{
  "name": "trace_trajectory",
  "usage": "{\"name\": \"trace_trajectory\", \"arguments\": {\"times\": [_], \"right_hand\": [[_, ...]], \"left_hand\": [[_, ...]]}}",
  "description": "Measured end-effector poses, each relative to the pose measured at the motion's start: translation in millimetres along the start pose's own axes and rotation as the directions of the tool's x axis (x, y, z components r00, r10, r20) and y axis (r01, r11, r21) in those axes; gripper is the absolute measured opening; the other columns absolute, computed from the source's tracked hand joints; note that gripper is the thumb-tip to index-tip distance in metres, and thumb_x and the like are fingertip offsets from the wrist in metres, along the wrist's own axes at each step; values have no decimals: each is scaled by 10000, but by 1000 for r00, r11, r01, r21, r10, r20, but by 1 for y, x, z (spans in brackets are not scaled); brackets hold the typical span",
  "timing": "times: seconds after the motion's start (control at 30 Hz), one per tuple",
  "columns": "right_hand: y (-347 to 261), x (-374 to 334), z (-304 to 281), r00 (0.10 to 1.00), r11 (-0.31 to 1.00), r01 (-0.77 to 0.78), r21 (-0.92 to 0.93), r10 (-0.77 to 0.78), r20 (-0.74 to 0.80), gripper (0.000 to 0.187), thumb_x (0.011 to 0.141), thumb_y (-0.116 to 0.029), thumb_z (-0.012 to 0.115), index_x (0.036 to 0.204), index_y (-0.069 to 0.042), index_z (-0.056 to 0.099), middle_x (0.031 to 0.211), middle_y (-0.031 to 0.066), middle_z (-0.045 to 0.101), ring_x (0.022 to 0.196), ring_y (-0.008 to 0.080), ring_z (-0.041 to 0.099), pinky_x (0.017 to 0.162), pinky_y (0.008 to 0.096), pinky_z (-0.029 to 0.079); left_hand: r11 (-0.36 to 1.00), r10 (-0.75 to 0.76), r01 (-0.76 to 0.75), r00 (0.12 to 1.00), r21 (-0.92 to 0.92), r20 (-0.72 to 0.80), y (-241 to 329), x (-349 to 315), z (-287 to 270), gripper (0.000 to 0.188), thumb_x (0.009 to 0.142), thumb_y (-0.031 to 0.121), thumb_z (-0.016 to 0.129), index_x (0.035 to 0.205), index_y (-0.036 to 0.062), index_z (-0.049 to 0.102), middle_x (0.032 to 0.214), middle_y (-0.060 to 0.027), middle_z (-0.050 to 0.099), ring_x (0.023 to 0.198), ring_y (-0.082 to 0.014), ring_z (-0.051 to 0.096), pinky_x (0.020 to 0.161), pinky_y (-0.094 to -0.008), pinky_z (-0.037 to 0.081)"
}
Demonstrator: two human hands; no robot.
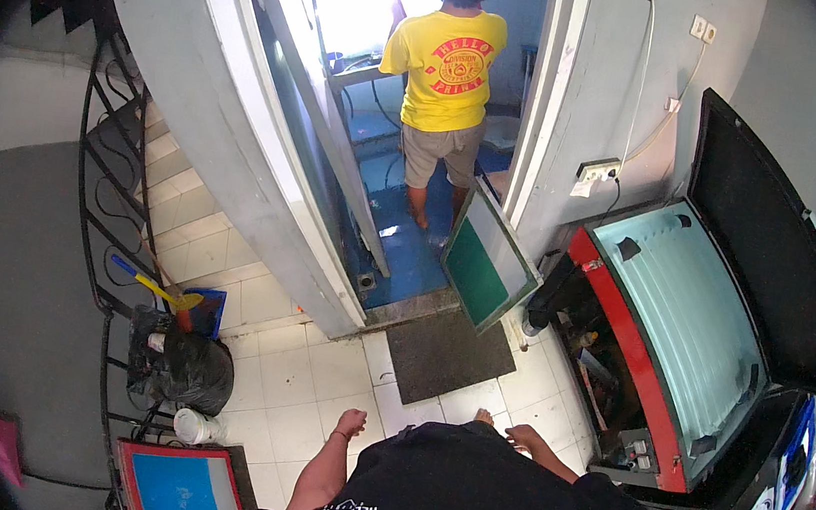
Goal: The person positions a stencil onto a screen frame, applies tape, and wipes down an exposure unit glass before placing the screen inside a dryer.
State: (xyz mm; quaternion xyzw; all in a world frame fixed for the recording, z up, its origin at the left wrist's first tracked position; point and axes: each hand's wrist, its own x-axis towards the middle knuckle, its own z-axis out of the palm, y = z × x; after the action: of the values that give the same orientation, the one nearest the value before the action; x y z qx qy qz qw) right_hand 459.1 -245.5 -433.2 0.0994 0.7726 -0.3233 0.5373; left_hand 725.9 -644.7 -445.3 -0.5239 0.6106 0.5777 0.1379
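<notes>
My left hand [350,421] hangs by my side over the white floor tiles, fingers loosely curled, holding nothing. My right hand [522,436] is also down low, relaxed with fingers apart and nothing in it, near the corner of the red-framed exposure unit [630,353]. A dark doormat [443,354] lies just ahead of me. A green-meshed screen frame [484,261] leans against the doorway wall. Beyond the doorway another person in a yellow shirt [446,68] stands with their back to me on a blue floor.
The exposure unit has its black lid [765,255] raised at the right. A black rubbish bag [184,367] with a dustpan sits at the left by a black metal stair railing [106,170]. A blue screen frame [178,486] lies at lower left.
</notes>
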Motion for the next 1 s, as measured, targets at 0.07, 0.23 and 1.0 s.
{"name": "trace_trajectory", "arguments": {"times": [0.07, 0.23, 1.0], "right_hand": [[-24, -2, -5, 999, 998, 19, 68, -21, 26, 341, 836, -294, 541, 1059, -36, 526, 980, 89, 588, 809, 221, 590, 653, 354, 480], [-46, 0, -11, 999, 998, 32, 56, -32, -12, 329, 841, -289, 533, 1050, -36, 528, 978, 93, 585, 829, 214, 587, 678, 357, 474], [-19, 4, -3, 998, 999, -37, 25, 35, 45, 388, 807, -314, 583, 1060, -27, 521, 961, 104, 600, 765, 226, 601, 615, 361, 477]], "left_hand": [[997, -33, 25, 994, 73, 103, -1, 4, 8, 367, 830, 356, 490, 998, 35, 549, 895, -79, 599, 702, -191, 591, 591, -353, 483], [895, 152, -203, 976, 396, 157, -34, 6, 32, 444, 786, 411, 530, 841, -17, 636, 783, -129, 642, 710, -238, 607, 643, -350, 479], [979, 56, -75, 993, 190, 107, -48, -2, 33, 370, 773, 328, 493, 818, -8, 641, 728, -121, 635, 655, -220, 599, 585, -331, 465]]}}
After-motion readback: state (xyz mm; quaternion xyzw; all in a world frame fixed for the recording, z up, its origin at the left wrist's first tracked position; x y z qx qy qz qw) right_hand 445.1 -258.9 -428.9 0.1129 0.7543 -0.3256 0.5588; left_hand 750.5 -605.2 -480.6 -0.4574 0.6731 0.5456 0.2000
